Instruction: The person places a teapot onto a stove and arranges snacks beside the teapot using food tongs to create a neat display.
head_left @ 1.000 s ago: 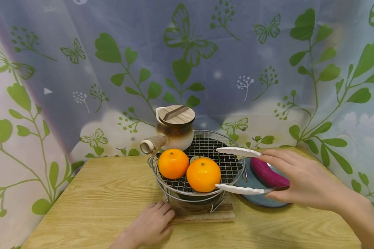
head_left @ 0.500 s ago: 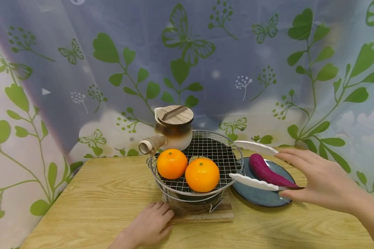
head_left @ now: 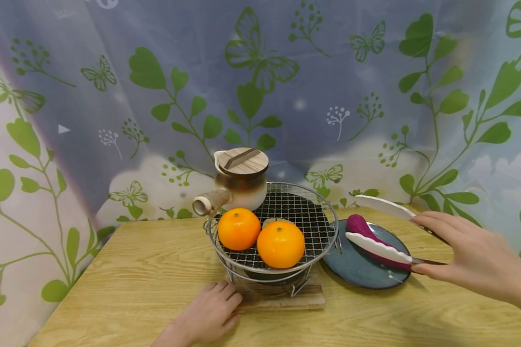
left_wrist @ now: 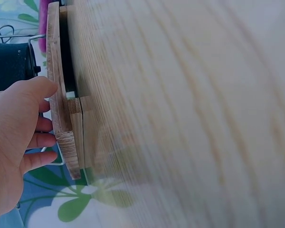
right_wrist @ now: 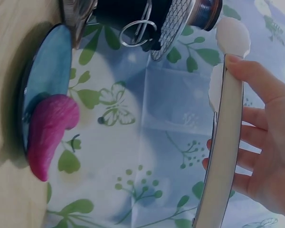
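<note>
My right hand (head_left: 479, 255) holds a pair of tongs (right_wrist: 223, 142) with white scalloped tips, thumb on one arm and fingers on the other. The tips stand spread apart. In the head view, the lower tip overlaps a purple sweet potato (head_left: 353, 224) lying on a blue plate (head_left: 343, 262); the right wrist view shows the tongs apart from it. My left hand (head_left: 210, 311) rests its fingertips on the wooden board (left_wrist: 61, 109) under the grill stand. Two oranges (head_left: 281, 244) sit on the round wire grill (head_left: 304, 207).
A brown and cream teapot (head_left: 245, 190) with a wooden lid stands at the back left of the grill, its side handle toward the front left. Everything stands on a wooden table (head_left: 126, 274). A leaf-patterned cloth (head_left: 260, 96) hangs close behind.
My right hand has drawn the tongs to the right, from beside the front orange across to the plate. The left hand keeps its place, and the oranges stay where they were.
</note>
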Tool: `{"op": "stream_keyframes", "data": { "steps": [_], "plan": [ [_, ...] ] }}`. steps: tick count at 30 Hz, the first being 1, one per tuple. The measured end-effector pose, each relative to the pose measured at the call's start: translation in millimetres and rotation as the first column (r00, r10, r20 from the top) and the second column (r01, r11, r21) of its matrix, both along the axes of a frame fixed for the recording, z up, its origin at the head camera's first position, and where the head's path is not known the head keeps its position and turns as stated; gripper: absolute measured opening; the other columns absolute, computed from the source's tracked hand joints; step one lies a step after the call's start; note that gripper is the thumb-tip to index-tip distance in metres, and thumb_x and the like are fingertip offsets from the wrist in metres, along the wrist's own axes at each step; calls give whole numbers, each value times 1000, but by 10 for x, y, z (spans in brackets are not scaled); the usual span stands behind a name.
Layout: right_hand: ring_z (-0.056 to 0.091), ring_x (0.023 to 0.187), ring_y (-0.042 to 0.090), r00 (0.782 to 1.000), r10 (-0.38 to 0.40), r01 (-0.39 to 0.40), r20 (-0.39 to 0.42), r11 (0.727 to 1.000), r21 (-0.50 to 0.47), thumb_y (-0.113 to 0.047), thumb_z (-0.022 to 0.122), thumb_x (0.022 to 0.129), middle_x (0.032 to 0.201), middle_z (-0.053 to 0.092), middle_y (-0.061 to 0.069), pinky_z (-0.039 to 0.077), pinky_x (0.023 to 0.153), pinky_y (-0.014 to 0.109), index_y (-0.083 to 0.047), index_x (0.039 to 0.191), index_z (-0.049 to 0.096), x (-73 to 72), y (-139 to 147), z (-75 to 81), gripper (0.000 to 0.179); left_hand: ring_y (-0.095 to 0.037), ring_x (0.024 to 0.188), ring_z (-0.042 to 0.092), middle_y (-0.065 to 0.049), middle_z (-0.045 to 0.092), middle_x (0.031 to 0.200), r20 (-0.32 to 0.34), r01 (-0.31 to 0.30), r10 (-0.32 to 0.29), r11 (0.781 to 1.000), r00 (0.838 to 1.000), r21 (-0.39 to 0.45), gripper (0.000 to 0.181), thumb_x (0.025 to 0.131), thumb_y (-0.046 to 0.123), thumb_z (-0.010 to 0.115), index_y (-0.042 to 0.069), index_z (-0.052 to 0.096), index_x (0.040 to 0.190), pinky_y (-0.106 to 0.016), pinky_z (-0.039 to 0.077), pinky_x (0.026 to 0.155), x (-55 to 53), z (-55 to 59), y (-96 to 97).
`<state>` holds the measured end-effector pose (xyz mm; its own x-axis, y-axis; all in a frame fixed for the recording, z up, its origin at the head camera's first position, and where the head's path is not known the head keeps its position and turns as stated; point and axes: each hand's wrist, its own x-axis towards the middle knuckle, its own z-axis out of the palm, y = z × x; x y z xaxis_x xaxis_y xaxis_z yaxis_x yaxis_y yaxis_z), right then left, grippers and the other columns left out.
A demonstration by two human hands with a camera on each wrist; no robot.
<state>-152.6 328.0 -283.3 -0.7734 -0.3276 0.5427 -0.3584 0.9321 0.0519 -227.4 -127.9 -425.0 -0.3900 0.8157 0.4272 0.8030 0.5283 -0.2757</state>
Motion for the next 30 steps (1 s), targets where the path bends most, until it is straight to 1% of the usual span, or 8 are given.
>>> {"op": "stream_keyframes", "data": {
  "steps": [5,10,12,15,19,22,28,30],
  "plan": [
    [52,100,38,1000,-27,27,15,1000,7,-47,83,56,116,55,19,47,62,54,-5,120,55,-41,90,-71,82,-17,77,50,2,51,83,7,-8,8,1000,1000,-7,20,78,31,65,15,55,85,-33,44,68,3,11,-3],
    [53,98,41,996,-73,72,56,997,17,-48,82,57,114,55,21,47,60,54,-4,119,55,-77,169,-143,81,-17,77,51,2,51,83,-1,-8,8,1000,1000,-17,21,78,32,66,15,55,85,-32,44,67,2,12,-8],
    [53,98,42,989,-105,104,101,994,21,-50,81,59,116,54,23,47,58,53,-3,120,54,-97,193,-174,81,-17,77,51,2,51,82,-3,-6,6,1000,1000,-20,21,77,32,66,15,55,85,-32,44,66,2,10,-10],
    [50,102,45,971,-151,149,187,988,25,-54,77,62,119,51,26,48,56,51,-2,122,53,-135,222,-212,84,-17,77,50,2,50,82,-1,-6,6,1000,1000,-22,21,78,32,66,16,55,85,-32,44,66,5,8,-14],
    [46,107,48,946,-181,179,268,983,33,-60,72,65,123,48,28,48,57,52,-1,125,51,-175,245,-267,87,-17,77,50,2,51,83,-5,-10,10,1000,1000,-26,21,78,32,66,15,55,85,-32,44,66,5,7,-17],
    [47,106,49,944,-180,177,277,984,38,-60,72,65,122,50,28,48,58,52,-1,125,51,-184,253,-315,87,-17,77,50,1,51,83,-10,-9,9,1000,1000,-25,22,78,32,66,15,55,85,-32,43,66,4,3,-18],
    [54,95,42,942,-197,192,271,980,46,-57,76,62,116,55,23,45,49,42,-3,121,54,-218,295,-424,82,-17,78,51,1,51,83,-16,-7,7,1000,1000,-21,22,77,32,66,15,55,85,-32,43,66,2,-4,-16],
    [55,92,42,938,-200,193,283,980,52,-57,75,62,115,55,23,46,51,44,-2,120,55,-237,321,-464,82,-17,78,51,1,51,84,-16,-8,8,1000,1000,-21,22,77,32,66,15,55,85,-32,43,67,4,-9,-15]
  ]
}}
